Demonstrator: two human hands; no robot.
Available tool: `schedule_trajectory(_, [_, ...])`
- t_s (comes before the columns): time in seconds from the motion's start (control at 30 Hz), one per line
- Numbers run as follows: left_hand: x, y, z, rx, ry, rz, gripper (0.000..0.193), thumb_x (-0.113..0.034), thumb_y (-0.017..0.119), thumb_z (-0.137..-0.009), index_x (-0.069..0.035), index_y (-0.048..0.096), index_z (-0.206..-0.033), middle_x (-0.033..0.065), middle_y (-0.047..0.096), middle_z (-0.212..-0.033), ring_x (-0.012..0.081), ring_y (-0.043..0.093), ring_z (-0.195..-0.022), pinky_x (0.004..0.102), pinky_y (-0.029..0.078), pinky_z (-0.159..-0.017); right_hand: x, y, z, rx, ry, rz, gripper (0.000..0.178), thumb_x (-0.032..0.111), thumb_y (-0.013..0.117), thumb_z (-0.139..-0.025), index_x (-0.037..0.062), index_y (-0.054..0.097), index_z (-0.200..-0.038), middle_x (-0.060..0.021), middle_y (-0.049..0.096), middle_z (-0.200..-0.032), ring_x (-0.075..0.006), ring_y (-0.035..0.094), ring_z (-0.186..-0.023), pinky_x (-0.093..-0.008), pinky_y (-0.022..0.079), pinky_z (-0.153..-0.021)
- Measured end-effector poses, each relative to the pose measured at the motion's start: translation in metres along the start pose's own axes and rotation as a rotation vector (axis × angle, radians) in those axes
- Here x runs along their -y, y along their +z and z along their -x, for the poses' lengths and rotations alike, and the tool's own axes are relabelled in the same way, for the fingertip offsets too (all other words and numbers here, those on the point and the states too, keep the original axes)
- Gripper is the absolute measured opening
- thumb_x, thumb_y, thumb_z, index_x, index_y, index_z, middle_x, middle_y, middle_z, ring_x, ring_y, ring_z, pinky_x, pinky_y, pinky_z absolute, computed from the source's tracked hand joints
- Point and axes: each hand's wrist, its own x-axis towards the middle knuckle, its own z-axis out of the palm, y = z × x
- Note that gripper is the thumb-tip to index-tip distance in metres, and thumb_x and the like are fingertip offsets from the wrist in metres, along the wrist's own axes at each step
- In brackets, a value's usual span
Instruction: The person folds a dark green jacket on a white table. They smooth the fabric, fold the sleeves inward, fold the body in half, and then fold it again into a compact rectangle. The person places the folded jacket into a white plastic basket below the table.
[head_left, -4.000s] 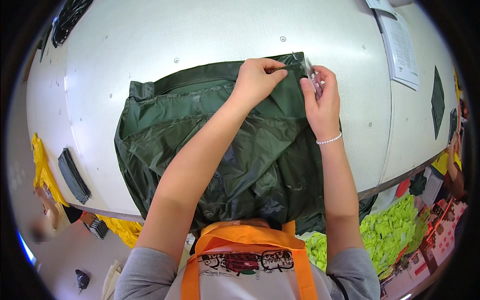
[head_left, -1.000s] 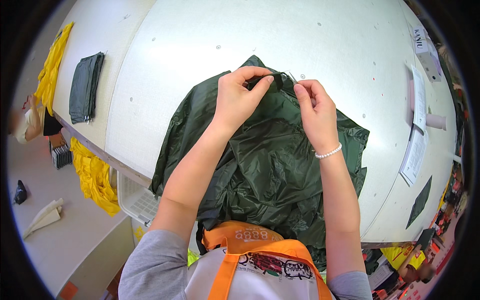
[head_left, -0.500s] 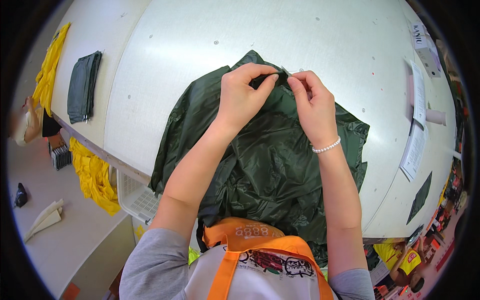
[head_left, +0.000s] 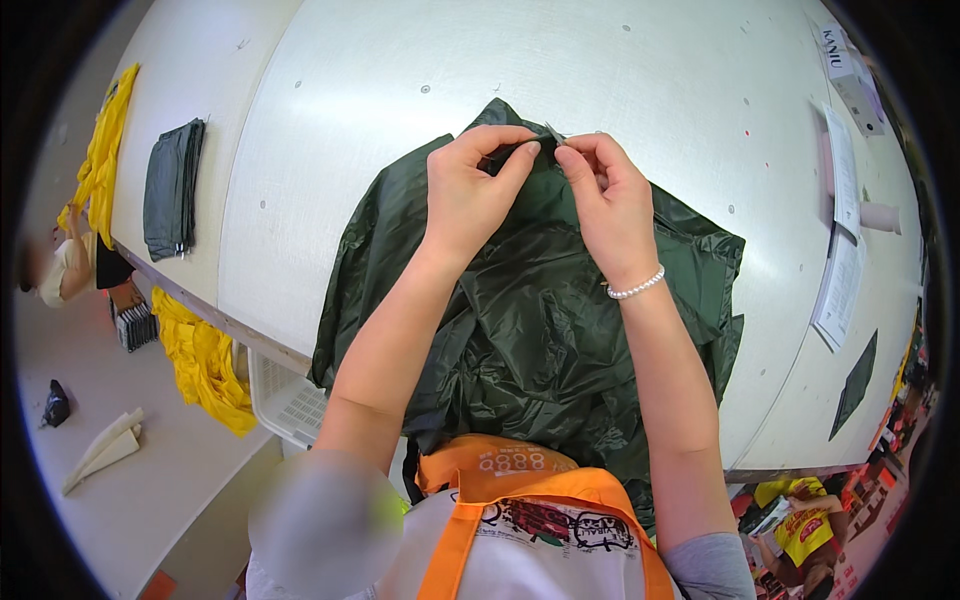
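Note:
A dark green sheet of thin, shiny fabric (head_left: pixel 540 300) lies crumpled on the white table and hangs over its near edge against my orange apron. At its far edge my left hand (head_left: pixel 475 185) is closed, thumb and forefinger pinching a fold of the fabric. Right beside it, my right hand (head_left: pixel 608 195) is closed around small thread snips (head_left: pixel 553 132); only their pointed metal tip shows past the fingers, touching or very near the pinched edge. The rest of the snips is hidden in the hand.
On the table (head_left: pixel 400 50), a stack of folded dark green pieces (head_left: pixel 172 190) lies left; papers (head_left: pixel 843 180), a box (head_left: pixel 852 78) and a green scrap (head_left: pixel 855 385) lie right. Yellow fabric (head_left: pixel 200 360) hangs by a white basket (head_left: pixel 285 400). People stand at far left and lower right.
Both hands have shifted slightly left in the picture with the fabric edge, as the whole view has moved a little. The left still pinches the fabric and the right keeps the snips.

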Motion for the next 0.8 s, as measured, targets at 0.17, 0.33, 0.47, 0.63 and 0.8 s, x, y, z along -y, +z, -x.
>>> schedule_trajectory(0.17, [-0.002, 0.000, 0.001, -0.005, -0.009, -0.002, 0.014, -0.005, 0.071, -0.080, 0.002, 0.069, -0.092, 0.0023, 0.067, -0.080, 0.0056, 0.058, -0.071, 0.0188, 0.045, -0.064, 0.000, 0.002, 0.000, -0.009, -0.005, 0.005, 0.018, 0.019, 0.064, -0.089, 0.0016, 0.060, -0.094, -0.0038, 0.061, -0.072, -0.0094, 0.051, -0.063, -0.0232, 0.043, -0.060])
schedule_trajectory(0.33, [-0.002, -0.002, -0.001, -0.008, -0.033, -0.006, 0.014, -0.006, 0.070, -0.081, 0.001, 0.069, -0.093, 0.0012, 0.067, -0.080, 0.0053, 0.057, -0.072, 0.0185, 0.045, -0.065, -0.007, 0.000, -0.003, -0.023, 0.008, -0.006, 0.018, 0.018, 0.064, -0.089, 0.0015, 0.061, -0.095, -0.0045, 0.062, -0.072, -0.0085, 0.053, -0.064, -0.0232, 0.044, -0.060])
schedule_trajectory(0.47, [0.034, -0.036, -0.027, -0.129, -0.077, -0.114, 0.019, -0.014, 0.065, -0.088, 0.000, 0.068, -0.100, 0.0021, 0.067, -0.086, 0.0063, 0.058, -0.076, 0.0201, 0.046, -0.068, -0.028, -0.043, 0.008, -0.153, 0.094, 0.054, 0.020, 0.019, 0.063, -0.089, 0.0016, 0.062, -0.099, -0.0044, 0.065, -0.082, -0.0096, 0.057, -0.071, -0.0233, 0.046, -0.066])
schedule_trajectory(0.63, [0.071, -0.105, 0.002, -0.283, -0.247, -0.101, 0.033, -0.020, 0.063, -0.089, 0.001, 0.060, -0.115, 0.0078, 0.061, -0.099, 0.0118, 0.059, -0.078, 0.0229, 0.046, -0.066, -0.147, -0.219, 0.073, -0.591, 0.138, 0.597, 0.027, 0.022, 0.064, -0.089, 0.0008, 0.063, -0.105, -0.0102, 0.065, -0.094, -0.0155, 0.061, -0.083, -0.0272, 0.048, -0.074])
schedule_trajectory(0.8, [0.091, -0.092, 0.068, -0.011, -0.346, -0.301, 0.031, -0.022, 0.063, -0.091, 0.002, 0.064, -0.110, 0.0036, 0.065, -0.089, 0.0060, 0.055, -0.071, 0.0194, 0.045, -0.064, -0.222, -0.337, 0.161, -0.688, 0.485, 1.004, 0.031, 0.026, 0.065, -0.087, 0.0008, 0.064, -0.105, -0.0156, 0.062, -0.099, -0.0253, 0.061, -0.083, -0.0335, 0.049, -0.077])
